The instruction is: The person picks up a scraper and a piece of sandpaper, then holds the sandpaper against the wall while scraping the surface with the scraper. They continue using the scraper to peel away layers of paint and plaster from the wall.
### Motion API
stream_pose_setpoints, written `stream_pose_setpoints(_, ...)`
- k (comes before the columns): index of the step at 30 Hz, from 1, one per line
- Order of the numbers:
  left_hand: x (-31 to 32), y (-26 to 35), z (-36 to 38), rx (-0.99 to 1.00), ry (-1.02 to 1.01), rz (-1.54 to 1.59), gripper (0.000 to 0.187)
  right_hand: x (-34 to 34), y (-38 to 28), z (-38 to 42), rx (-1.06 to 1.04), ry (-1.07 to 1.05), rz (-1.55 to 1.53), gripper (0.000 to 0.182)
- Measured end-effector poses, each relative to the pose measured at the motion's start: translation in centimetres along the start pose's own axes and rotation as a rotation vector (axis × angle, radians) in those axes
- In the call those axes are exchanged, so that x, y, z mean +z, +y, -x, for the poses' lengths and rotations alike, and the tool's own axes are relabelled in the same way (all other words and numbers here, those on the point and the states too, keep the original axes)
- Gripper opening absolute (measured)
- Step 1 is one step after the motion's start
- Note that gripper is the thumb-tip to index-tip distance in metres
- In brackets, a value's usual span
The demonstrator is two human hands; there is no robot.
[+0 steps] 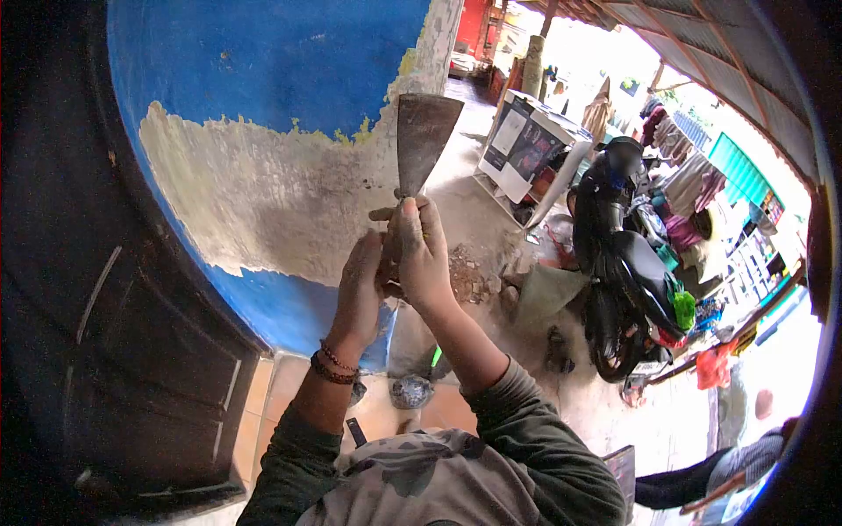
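A paint scraper (426, 140) with a broad, worn metal blade points upward in front of the wall. My right hand (423, 254) is closed round its handle just below the blade, thumb along the front. Close beside it, my left hand (358, 285) is wrapped about the lower handle, its fingers mostly hidden behind. Dust coats both hands, and the left wrist wears beaded bracelets. Behind them stands a blue wall (281, 61) with a bare grey patch (254, 184) where paint is gone; ragged yellowish edges border it. The blade appears apart from the wall.
Rubble (474, 276) lies on the floor past the wall's corner. To the right stand a white cabinet (509, 145) and a parked motorcycle (627, 272). A dark door (149, 351) is at left. Clothes hang at the back right; another person (745, 460) is at lower right.
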State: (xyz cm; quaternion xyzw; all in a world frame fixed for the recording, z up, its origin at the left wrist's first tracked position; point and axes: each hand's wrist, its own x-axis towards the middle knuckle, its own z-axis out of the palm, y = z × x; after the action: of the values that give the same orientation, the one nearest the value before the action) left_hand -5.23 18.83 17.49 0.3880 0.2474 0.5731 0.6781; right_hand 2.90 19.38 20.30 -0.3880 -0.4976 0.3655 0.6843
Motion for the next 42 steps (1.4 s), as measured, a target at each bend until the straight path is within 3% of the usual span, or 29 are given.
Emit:
stream_pose_setpoints(2,0.9,0.4,-0.5,0.171,-0.070,-0.225,0.037,-1.2,1.1,-1.1,-0.088,-0.053,0.083,0.031)
stream_pose_setpoints(4,0.9,1.0,-0.9,0.139,-0.046,-0.234,0.034,-2.3,1.3,-1.8,-0.164,-0.110,0.168,0.033)
stream_pose_setpoints(8,0.0,1.3,-0.4,0.086,0.016,-0.210,0.031,-4.9,-3.3,-3.7,-0.736,0.033,0.934,0.039)
stream_pose_setpoints(11,-0.5,2.0,-0.3,0.056,0.016,-0.191,0.027,-5.0,-3.9,-6.8,-1.155,-0.087,1.276,0.050)
stream_pose_setpoints(15,0.0,3.3,-0.6,-0.003,-0.087,-0.083,0.022,-3.9,-3.5,-9.4,-1.300,-0.223,1.339,0.049)
stream_pose_setpoints(18,0.7,3.3,-0.8,0.029,-0.111,-0.065,0.021,-3.3,-3.5,-10.8,-1.491,-0.212,1.269,0.035)
stream_pose_setpoints(20,0.7,3.9,-1.0,0.116,-0.146,-0.184,0.023,-2.5,-4.0,-11.1,-1.480,-0.199,1.260,0.035)
stream_pose_setpoints(23,1.0,3.0,-1.9,0.263,-0.145,-0.072,0.019,-1.9,-4.0,-11.4,-1.481,-0.156,1.252,0.031)
stream_pose_setpoints(26,1.3,3.6,-1.2,0.271,-0.065,-0.079,0.019,-1.3,-3.6,-11.3,-1.508,-0.067,1.194,0.023)
stream_pose_setpoints(36,0.1,4.0,-2.2,0.320,-0.099,-0.055,0.014,-0.6,-2.4,-11.7,-1.448,0.048,1.111,0.025)
stream_pose_setpoints(38,0.4,5.3,-2.4,0.221,-0.125,-0.057,0.013,-0.1,-3.1,-11.7,-1.387,0.089,1.078,0.024)
stream_pose_setpoints(42,0.4,4.9,-1.9,0.209,-0.082,-0.109,0.013,-0.3,-2.2,-11.3,-1.402,0.112,1.078,0.024)
